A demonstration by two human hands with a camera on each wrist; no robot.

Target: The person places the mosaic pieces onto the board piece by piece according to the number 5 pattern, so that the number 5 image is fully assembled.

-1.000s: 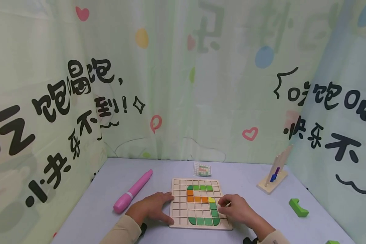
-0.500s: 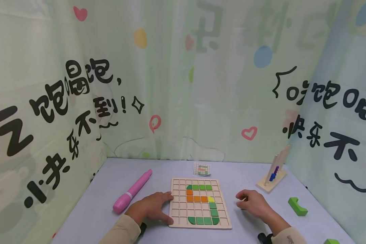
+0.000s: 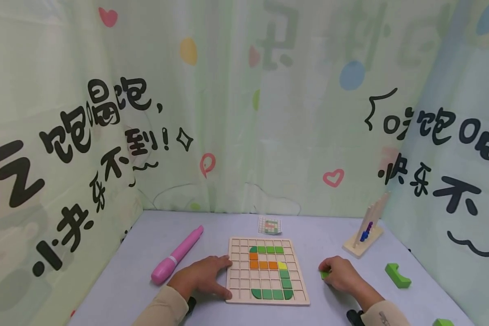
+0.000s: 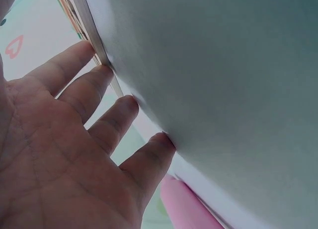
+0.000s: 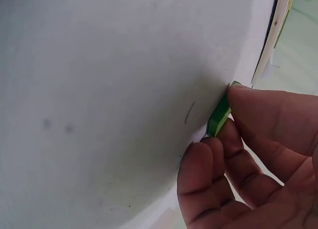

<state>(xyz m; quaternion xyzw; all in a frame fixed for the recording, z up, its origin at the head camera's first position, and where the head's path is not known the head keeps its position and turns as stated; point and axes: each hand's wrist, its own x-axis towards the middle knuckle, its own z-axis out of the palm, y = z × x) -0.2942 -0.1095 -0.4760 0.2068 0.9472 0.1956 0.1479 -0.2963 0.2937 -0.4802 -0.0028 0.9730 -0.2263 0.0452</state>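
Note:
My left hand (image 3: 201, 277) lies with spread fingers along the left edge of a square wooden grid board (image 3: 238, 283). The left wrist view shows these fingers (image 4: 107, 82) touching the board's side. Orange tiles (image 3: 264, 265), a yellow tile (image 3: 282, 266) and several green tiles (image 3: 272, 294) sit in the board's cells. To the right of the board, down at the table, my right hand (image 3: 342, 275) pinches a small green tile (image 5: 221, 112) between thumb and fingers. In the head view only a sliver of that tile shows beneath the fingertips.
Behind the board lies a small pattern card (image 3: 270, 225). A pink pen-shaped object (image 3: 177, 256) is on the left. A wooden stand (image 3: 364, 242) with blue and purple pieces is at the back right, near a green curved block (image 3: 398, 276) and another green piece (image 3: 444, 322).
My right hand has moved off the board's right edge onto the table to the right, and a green tile now shows in its fingers. The left hand stays at the board's left edge.

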